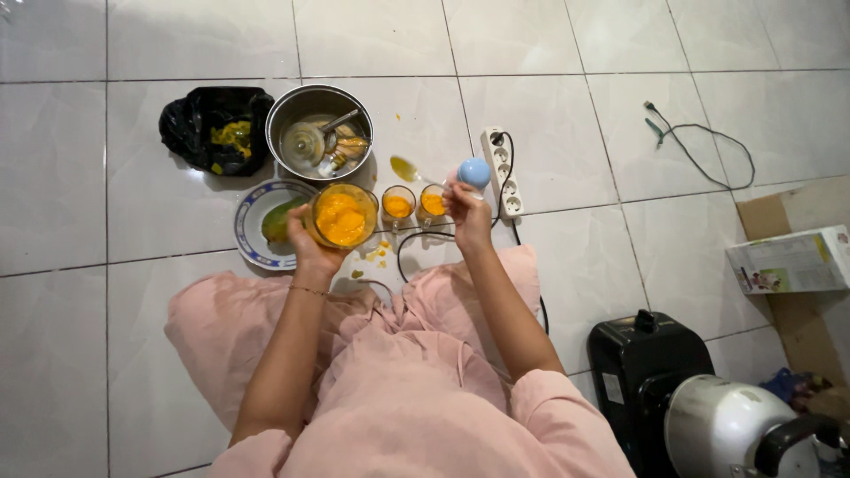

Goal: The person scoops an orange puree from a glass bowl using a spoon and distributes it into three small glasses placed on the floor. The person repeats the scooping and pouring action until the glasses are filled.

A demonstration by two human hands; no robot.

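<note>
Orange purée fills much of the clear round jug, which the left hand holds from below, its grip wrapped around the jug's base. The right hand pinches a pale blue round-headed utensil just above the two small glasses. Both glasses stand on the floor between the hands and already hold orange purée, about half full as far as can be seen; a good deal remains in the jug. Beside the jug lies a blue-rimmed white plate carrying a green fruit. Behind it stand a steel bowl of used utensils and a black bag of peelings. Drips of purée spot the white tiled floor. A white power strip lies just right of the glasses; a black appliance and a cardboard box stand further right.
</note>
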